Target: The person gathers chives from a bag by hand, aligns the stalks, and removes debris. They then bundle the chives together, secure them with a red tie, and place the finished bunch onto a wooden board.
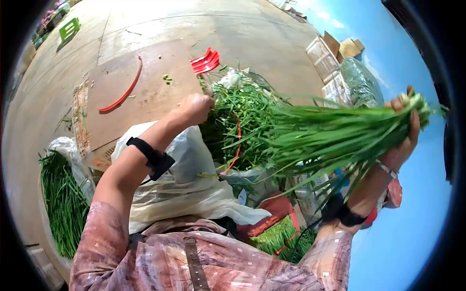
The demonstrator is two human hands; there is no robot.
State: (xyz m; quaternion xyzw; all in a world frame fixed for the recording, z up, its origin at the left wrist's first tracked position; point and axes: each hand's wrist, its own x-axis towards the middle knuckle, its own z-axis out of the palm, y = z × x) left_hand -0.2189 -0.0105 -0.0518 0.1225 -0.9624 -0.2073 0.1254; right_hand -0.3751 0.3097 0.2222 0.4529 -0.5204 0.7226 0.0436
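My right hand (405,128), raised at the right, grips a bunch of long green Chinese chives (330,128) around its pale stem ends. The loose leaf tips hang toward the middle of the view. My left hand (196,107) is a closed fist beside the right edge of a brown board (165,63); what it holds, if anything, is hidden. Just beyond that fist lie red strips (206,61) in a bundle. A single curved red strip (127,89) rests on the board. Under the bunch is a heap of loose green leaves (242,116).
A pale plastic sheet (174,179) covers my lap. More chives stand in a clear bag (63,203) at the left, and a tied green bundle (279,235) lies in red wrapping near my right side. White crates (323,58) and cardboard boxes (350,48) stand behind. A green stool (69,29) is far left.
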